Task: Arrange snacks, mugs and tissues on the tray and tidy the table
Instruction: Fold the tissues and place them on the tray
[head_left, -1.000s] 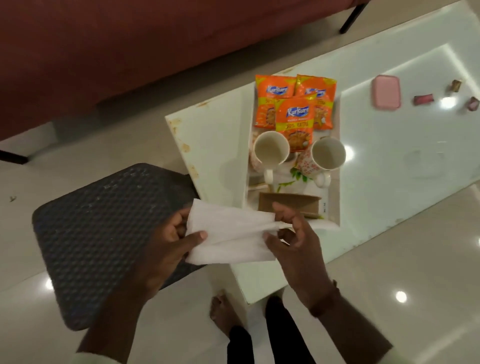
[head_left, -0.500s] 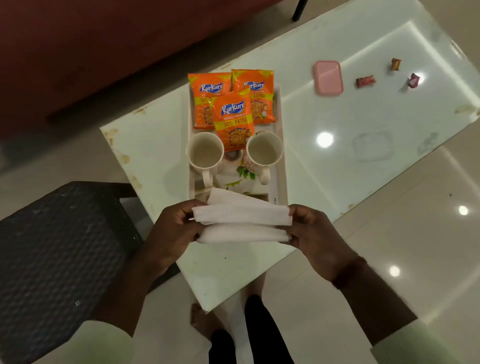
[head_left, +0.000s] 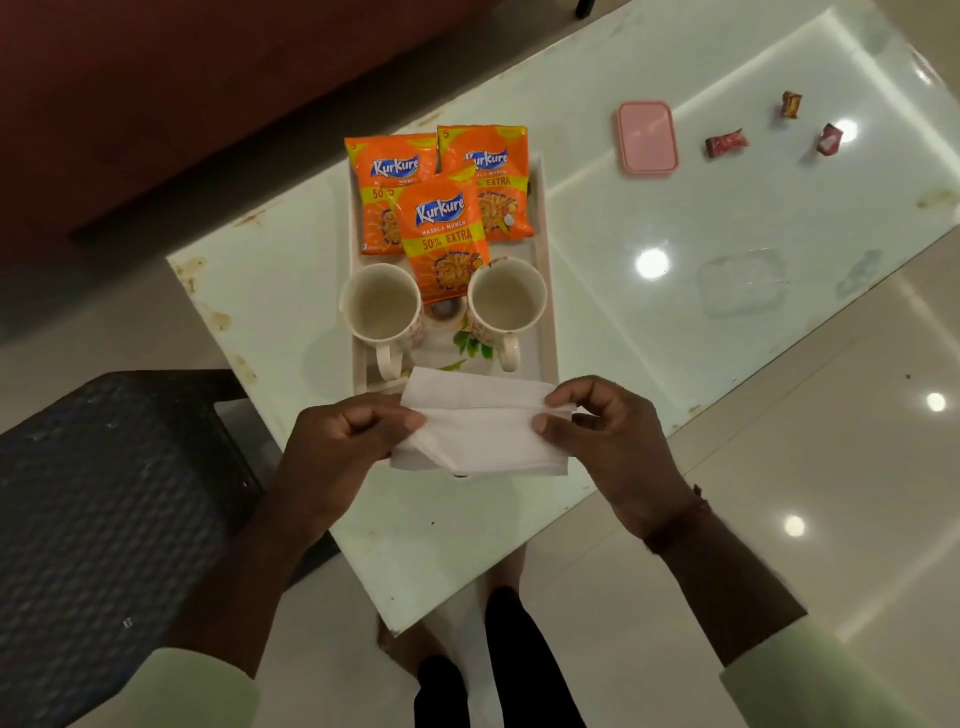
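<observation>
A folded white paper tissue (head_left: 480, 434) is held flat between both hands just above the near end of the long white rectangular tray (head_left: 546, 332), hiding that end of it. The left hand (head_left: 345, 447) pinches the tissue's left edge between thumb and curled fingers, and the right hand (head_left: 605, 441) pinches its right edge with thumb and fingertips. Just past the tissue, two cream ceramic mugs stand upright on the tray, handles toward the person: the left mug (head_left: 381, 306) and the right mug (head_left: 506, 299), with a small round thing I cannot identify between them. Beyond the mugs, three orange Kurkure snack packets (head_left: 447, 228) lie overlapping on the tray's far half, the middle one reaching down between the mugs. The tray rests on a glossy white glass counter (head_left: 270, 291). Well to the right of the tray lie a pink rectangular lidded box (head_left: 648, 136) and three small wrapped candies (head_left: 726, 144). Left of the tray, beside the counter, stands a dark woven stool (head_left: 104, 509).
</observation>
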